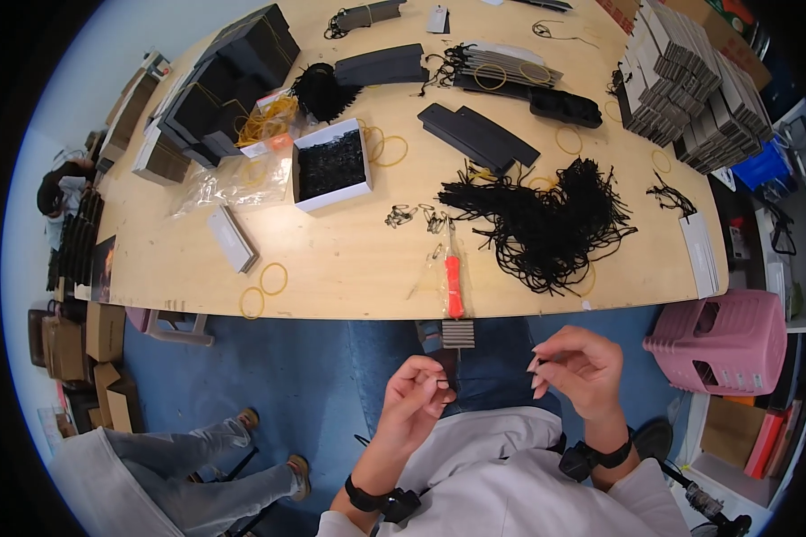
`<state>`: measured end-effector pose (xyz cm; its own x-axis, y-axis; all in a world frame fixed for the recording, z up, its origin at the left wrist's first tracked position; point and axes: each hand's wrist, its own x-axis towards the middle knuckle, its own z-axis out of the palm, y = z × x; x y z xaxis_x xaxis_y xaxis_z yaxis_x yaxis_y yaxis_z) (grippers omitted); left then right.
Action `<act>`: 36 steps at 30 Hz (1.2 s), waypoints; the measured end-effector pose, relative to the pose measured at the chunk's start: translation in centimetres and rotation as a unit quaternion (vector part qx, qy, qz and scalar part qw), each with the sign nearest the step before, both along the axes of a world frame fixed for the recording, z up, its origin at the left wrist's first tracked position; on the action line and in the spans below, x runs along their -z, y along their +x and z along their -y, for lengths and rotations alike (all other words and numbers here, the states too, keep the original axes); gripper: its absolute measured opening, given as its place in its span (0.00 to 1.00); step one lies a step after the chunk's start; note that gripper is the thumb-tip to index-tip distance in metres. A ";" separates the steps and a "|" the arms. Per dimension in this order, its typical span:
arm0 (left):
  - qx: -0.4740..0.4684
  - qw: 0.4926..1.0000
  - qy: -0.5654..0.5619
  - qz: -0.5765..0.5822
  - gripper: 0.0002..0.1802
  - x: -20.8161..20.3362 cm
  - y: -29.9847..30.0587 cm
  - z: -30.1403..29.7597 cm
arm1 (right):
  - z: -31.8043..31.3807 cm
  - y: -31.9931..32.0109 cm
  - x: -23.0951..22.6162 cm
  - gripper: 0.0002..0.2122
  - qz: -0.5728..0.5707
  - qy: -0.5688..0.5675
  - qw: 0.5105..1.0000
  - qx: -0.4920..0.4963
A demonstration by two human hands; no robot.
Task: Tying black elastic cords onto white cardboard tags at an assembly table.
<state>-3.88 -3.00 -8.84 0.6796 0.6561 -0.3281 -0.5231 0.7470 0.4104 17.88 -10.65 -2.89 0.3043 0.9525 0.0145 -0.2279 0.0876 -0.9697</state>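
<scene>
Head view: you've got your left hand and right hand up in front of your lap, a little apart, each with thumb and fingers pinched on a dark bit that's too tiny to tell what it is. Ahead of you on the table, there's a red-handled tool by the near edge, a big messy heap of black cords to its right, and a white box of small black pieces off to the left.
</scene>
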 end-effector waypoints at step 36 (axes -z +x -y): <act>-0.224 0.578 0.644 -0.449 0.15 1.0 2.9 -1.1 | 2.7 0.5 10.8 0.05 -0.029 -0.092 0.983 0.155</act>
<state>-0.97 -1.94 -9.83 0.2819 0.7932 0.5398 0.3101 -0.6078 0.7311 18.40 -13.34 -13.64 0.5761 0.7984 -0.1751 -0.2728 -0.0142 -0.9620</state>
